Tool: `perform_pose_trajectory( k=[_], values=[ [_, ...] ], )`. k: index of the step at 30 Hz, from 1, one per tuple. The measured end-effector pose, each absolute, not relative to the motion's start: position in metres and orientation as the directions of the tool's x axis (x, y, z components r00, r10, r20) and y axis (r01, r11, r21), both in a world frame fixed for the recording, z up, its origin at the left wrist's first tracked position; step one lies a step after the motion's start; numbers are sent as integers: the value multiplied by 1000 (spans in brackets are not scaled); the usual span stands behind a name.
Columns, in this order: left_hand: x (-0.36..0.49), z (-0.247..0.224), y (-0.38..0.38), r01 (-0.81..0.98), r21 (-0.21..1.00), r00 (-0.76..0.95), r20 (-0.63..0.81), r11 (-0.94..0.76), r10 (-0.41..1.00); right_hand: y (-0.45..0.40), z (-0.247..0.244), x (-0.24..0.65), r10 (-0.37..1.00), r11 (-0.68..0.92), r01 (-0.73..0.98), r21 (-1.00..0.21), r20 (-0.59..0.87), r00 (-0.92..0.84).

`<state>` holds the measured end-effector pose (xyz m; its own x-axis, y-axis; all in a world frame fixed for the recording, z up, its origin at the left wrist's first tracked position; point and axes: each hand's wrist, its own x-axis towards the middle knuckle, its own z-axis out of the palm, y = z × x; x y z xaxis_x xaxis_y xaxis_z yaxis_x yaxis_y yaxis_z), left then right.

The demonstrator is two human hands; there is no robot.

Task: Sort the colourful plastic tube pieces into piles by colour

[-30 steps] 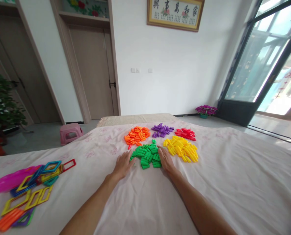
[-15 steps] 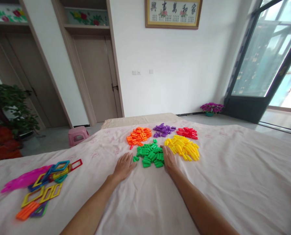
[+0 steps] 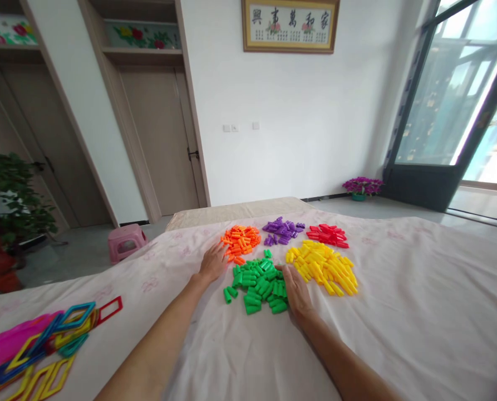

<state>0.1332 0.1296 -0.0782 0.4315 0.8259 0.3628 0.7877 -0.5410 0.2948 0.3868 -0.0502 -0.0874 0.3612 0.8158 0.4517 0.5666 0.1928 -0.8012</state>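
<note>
Green plastic tubes in a loose pile (image 3: 262, 283) lie between my two hands, toward the near middle of the cloth-covered worktop (image 3: 411, 312), and which hand is nearer settles the layout. My right hand (image 3: 298, 289) is the closer: it lies along the pile's right flank, fingers straight and pointing away from me and a little left, in the narrow gap before the yellow tube pile (image 3: 323, 266). That grip is unclosed and appears to clasp nothing, its inner side against the green edge. My left hand (image 3: 213, 263) reaches farther out, its fingers extended and slightly spread, the grip likewise loose with nothing visible in it. Its fingertips are at the left edge of the orange tube pile (image 3: 242, 243), though I cannot tell whether they press on any piece. From that hand, the green pile lies to the right and nearer to me, while two stray green tubes (image 3: 230, 293) sit apart on its left side, closer to my left forearm than to my right hand. The green tubes' long axes point several ways, whereas many yellow ones slant from far left to near right. Beyond, the purple pile (image 3: 282, 230) and the red pile (image 3: 327, 235) lie away from both hands.
</note>
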Motion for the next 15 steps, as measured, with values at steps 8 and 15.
perform_pose_trajectory(
  k=[8, 15],
  values=[
    [101, -96, 143, 731, 350, 481, 345, -586, 806, -51, -84, 386, 813, 211, 500, -840, 435, 388],
    [61, -92, 151, 683, 509, 450, 272, -524, 851, -50, -84, 384, 807, 209, 429, -879, 403, 432]
  ],
)
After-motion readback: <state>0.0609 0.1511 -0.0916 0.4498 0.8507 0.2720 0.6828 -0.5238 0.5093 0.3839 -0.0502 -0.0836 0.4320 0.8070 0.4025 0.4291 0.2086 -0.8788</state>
